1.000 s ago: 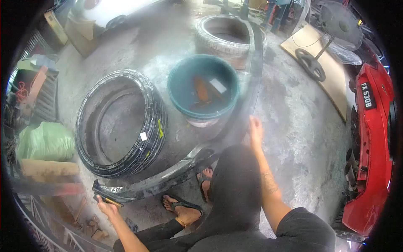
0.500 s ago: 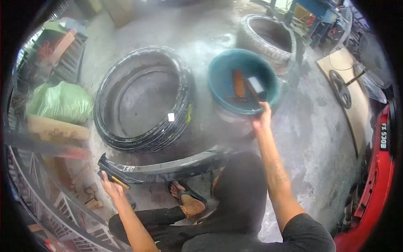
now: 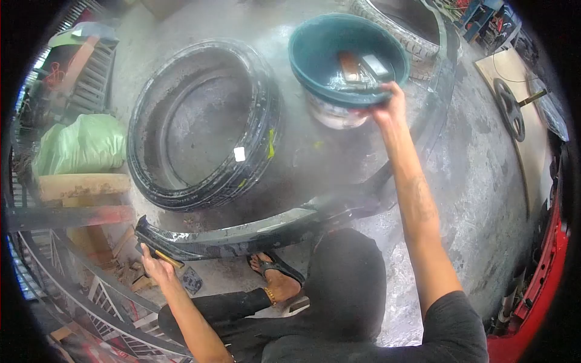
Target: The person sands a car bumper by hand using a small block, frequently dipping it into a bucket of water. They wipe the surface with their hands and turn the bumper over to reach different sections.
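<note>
A long, curved black car bumper point(image 3: 254, 235) spans the space before my knees, wet and shiny along its top. My left hand point(image 3: 158, 266) is closed at its left end, beside a narrow yellow-brown strip point(image 3: 169, 259) whose kind I cannot make out. Out to the front right, my right hand point(image 3: 390, 106) grips the near rim of a teal basin point(image 3: 308, 66). The basin tilts above a whitish bucket point(image 3: 336, 115). Inside it lie a brown block point(image 3: 349, 65) and a pale rectangular piece point(image 3: 375, 64), beside darker pieces.
A large black tyre point(image 3: 266, 103) lies beyond the bumper, and another tyre point(image 3: 417, 45) is behind the basin. On the left are a green plastic bag point(image 3: 85, 142) and metal racks. A wooden board point(image 3: 526, 145) and a red car part point(image 3: 538, 260) are at the right.
The basin has shifted away from me and tipped, with my right hand at its rim; the bucket under it shows more. My left hand stays at the bumper's end. The whole view has shifted slightly.
</note>
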`<state>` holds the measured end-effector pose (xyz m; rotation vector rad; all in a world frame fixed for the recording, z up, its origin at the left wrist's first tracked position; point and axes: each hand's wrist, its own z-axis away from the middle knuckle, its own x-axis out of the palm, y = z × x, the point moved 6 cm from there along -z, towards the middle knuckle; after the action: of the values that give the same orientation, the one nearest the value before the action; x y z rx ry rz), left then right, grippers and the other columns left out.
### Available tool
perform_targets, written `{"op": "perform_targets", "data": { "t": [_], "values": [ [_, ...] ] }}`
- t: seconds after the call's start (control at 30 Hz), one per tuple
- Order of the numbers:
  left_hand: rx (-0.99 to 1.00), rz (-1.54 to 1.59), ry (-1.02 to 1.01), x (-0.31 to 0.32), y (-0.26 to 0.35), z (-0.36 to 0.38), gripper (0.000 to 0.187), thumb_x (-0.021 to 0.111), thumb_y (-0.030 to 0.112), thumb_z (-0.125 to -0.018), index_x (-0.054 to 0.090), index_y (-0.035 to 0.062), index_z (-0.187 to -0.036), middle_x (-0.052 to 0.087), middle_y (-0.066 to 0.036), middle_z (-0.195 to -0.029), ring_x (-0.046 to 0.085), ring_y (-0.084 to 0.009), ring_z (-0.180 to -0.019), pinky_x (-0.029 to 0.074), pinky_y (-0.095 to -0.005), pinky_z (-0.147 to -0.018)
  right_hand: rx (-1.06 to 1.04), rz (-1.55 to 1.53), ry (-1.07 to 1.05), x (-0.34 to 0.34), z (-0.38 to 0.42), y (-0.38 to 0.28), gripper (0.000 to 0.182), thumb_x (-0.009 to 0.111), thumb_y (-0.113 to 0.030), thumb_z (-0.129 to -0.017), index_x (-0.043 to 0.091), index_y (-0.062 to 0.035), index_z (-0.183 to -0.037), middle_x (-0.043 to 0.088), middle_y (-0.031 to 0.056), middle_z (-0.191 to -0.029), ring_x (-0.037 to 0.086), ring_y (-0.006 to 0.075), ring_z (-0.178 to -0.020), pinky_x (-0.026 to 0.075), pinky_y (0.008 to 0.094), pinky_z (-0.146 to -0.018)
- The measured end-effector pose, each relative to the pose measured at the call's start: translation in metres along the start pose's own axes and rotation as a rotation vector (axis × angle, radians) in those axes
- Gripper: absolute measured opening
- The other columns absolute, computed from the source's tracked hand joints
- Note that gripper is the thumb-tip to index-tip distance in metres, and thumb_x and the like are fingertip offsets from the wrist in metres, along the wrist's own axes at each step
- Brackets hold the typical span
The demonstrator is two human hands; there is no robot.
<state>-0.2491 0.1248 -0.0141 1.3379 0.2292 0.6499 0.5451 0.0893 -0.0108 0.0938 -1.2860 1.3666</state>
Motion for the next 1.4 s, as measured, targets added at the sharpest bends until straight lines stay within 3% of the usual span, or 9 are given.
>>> {"op": "perform_targets", "data": {
  "t": [0.3, 0.37, 0.5, 0.63, 0.77, 0.93, 1.23, 1.3, 1.4],
  "values": [
    [0.099, 0.019, -0.014, 0.032, 0.053, -0.021, 0.05, 0.07, 0.016, -0.106, 0.049, -0.0112, -0.143, 0.062, -0.021, -0.137, 0.066, -0.0322, -0.117, 0.055, -0.0476, -0.106, -0.042, -0.18, -0.008, 0.082, -0.151, 0.067, 0.089, 0.078, -0.036, -0.087, 0.035, -0.0133, -0.161, 0.042, 0.027, -0.159, 0.054, 0.0576, -0.13, 0.031, 0.0978, -0.091],
    [0.16, 0.056, -0.03, 0.042, 0.067, -0.033, 0.048, 0.07, 0.016, -0.106, 0.052, -0.0109, -0.141, 0.063, -0.021, -0.135, 0.066, -0.0321, -0.117, 0.055, -0.0476, -0.105, 0.061, -0.044, -0.313, 0.09, -0.162, 0.059, 0.116, 0.082, -0.067, -0.084, 0.025, -0.0096, -0.168, 0.031, 0.0222, -0.171, 0.041, 0.0533, -0.148, 0.023, 0.0915, -0.108],
    [0.15, 0.023, -0.086, 0.061, 0.095, -0.064, 0.043, 0.069, 0.016, -0.107, 0.055, -0.009, -0.139, 0.065, -0.018, -0.131, 0.067, -0.0292, -0.114, 0.057, -0.0437, -0.1, 0.244, 0.605, -0.35, 0.083, -0.076, 0.032, 0.116, 0.076, -0.068, -0.09, 0.02, -0.0075, -0.171, 0.021, 0.0221, -0.176, 0.026, 0.053, -0.157, 0.027, 0.0734, -0.121],
    [0.023, -0.056, -0.039, 0.037, 0.09, -0.151, 0.045, 0.07, 0.026, -0.105, 0.059, -0.0039, -0.137, 0.066, -0.015, -0.131, 0.066, -0.0285, -0.111, 0.055, -0.0425, -0.097, -0.243, 1.633, -0.723, 0.058, -0.019, 0.004, 0.076, 0.061, -0.071, -0.099, 0.075, -0.0038, -0.132, 0.075, 0.0206, -0.128, 0.069, 0.0399, -0.123, 0.052, 0.0513, -0.104],
    [-0.219, 0.016, -0.183, 0.071, 0.063, -0.152, 0.051, 0.058, 0.034, -0.111, 0.056, -0.003, -0.146, 0.062, -0.018, -0.145, 0.061, -0.037, -0.129, 0.051, -0.0528, -0.111, -0.079, 2.428, -0.55, 0.008, 0.007, -0.024, 0.086, 0.046, -0.074, -0.103, 0.079, 0.0039, -0.089, 0.075, 0.0286, -0.091, 0.074, 0.046, -0.098, 0.056, 0.0525, -0.094],
    [-0.069, 0.027, -0.1, 0.04, 0.032, -0.208, 0.048, 0.062, 0.028, -0.11, 0.057, -0.0094, -0.14, 0.064, -0.019, -0.138, 0.065, -0.0334, -0.121, 0.052, -0.0468, -0.108, -0.673, 2.291, -0.646, -0.017, 0.023, -0.022, 0.074, 0.044, -0.052, -0.11, 0.072, -0.0014, -0.065, 0.068, 0.0238, -0.067, 0.072, 0.0459, -0.075, 0.057, 0.0504, -0.086],
    [-0.351, -0.012, -0.331, 0.051, 0.118, -0.22, 0.045, 0.06, 0.019, -0.109, 0.058, 0.001, -0.15, 0.065, -0.017, -0.146, 0.061, -0.0317, -0.133, 0.044, -0.0443, -0.119, -0.591, 2.185, -0.421, -0.015, 0.129, 0.052, 0.072, 0.044, -0.047, -0.11, 0.072, -0.0005, -0.062, 0.068, 0.023, -0.063, 0.072, 0.0419, -0.075, 0.05, 0.0506, -0.11],
    [0.649, -1.385, -0.244, 0.069, 0.168, -0.213, 0.043, 0.051, 0.006, -0.11, 0.056, -0.0011, -0.152, 0.071, -0.016, -0.128, 0.064, -0.0222, -0.114, 0.049, -0.0369, -0.105, -0.487, 2.093, -0.363, -0.006, 0.125, 0.056, 0.069, 0.049, -0.044, -0.109, 0.07, -0.0003, -0.06, 0.066, 0.0227, -0.06, 0.069, 0.0429, -0.067, 0.051, 0.0478, -0.108],
    [0.255, -0.532, -0.217, 0.046, 0.18, -0.371, 0.048, 0.068, 0.03, -0.105, 0.065, -0.0077, -0.134, 0.07, -0.013, -0.111, 0.062, -0.0242, -0.098, 0.052, -0.0369, -0.093, -0.64, 2.118, -0.38, 0.023, 0.119, 0.061, 0.066, 0.052, -0.042, -0.109, 0.07, -0.0006, -0.061, 0.065, 0.0235, -0.061, 0.068, 0.0438, -0.066, 0.054, 0.0486, -0.096]
  ]
}}
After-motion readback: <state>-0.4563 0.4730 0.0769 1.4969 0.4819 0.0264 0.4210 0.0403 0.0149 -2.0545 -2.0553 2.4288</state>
